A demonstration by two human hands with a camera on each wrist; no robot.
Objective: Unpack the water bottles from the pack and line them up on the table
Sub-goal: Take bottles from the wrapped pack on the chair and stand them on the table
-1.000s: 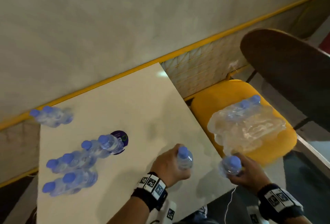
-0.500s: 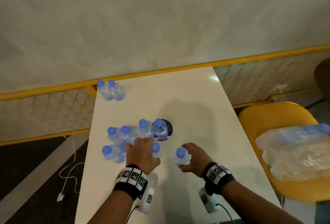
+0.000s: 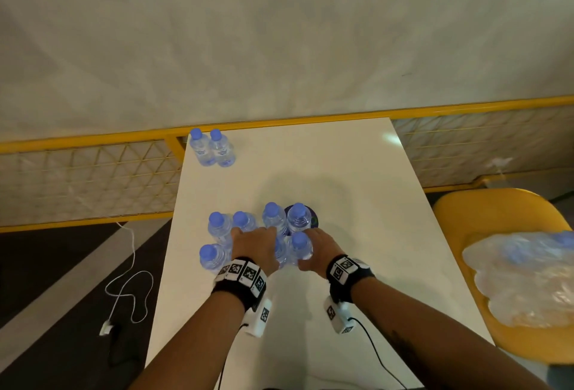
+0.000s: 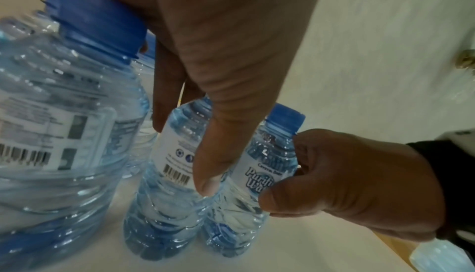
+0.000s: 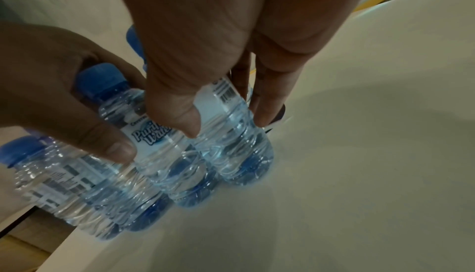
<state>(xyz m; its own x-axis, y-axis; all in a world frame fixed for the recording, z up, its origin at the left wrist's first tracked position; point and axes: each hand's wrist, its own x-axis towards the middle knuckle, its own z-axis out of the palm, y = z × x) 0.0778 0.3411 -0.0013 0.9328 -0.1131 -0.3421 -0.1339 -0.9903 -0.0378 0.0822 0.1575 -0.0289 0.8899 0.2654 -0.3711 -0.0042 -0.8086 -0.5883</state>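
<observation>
Several small clear water bottles with blue caps stand grouped mid-table [image 3: 273,219]. At the front of the group my left hand [image 3: 253,243] grips one upright bottle [image 4: 167,175] from above, its cap hidden under my palm. My right hand [image 3: 316,246] grips the bottle beside it [image 3: 299,246], labelled "Purified Water" [image 4: 259,175]. The two bottles touch, and both bases rest on the white table [image 3: 341,172]. In the right wrist view my right hand [image 5: 226,124] reaches down among the bottles and my left hand [image 5: 46,85] comes in from the left. Two more bottles [image 3: 212,149] stand at the far left corner.
The torn plastic pack [image 3: 525,281], with bottles still inside, lies on a yellow chair [image 3: 484,212] right of the table. A purple disc [image 3: 313,219] sits under one bottle. A white cable [image 3: 127,290] trails on the floor at left. A yellow rail [image 3: 93,141] runs behind the table.
Both hands carried a bottle each from the chair side to the table. The right hand's bottle then slid left against the left hand's bottle in the group.
</observation>
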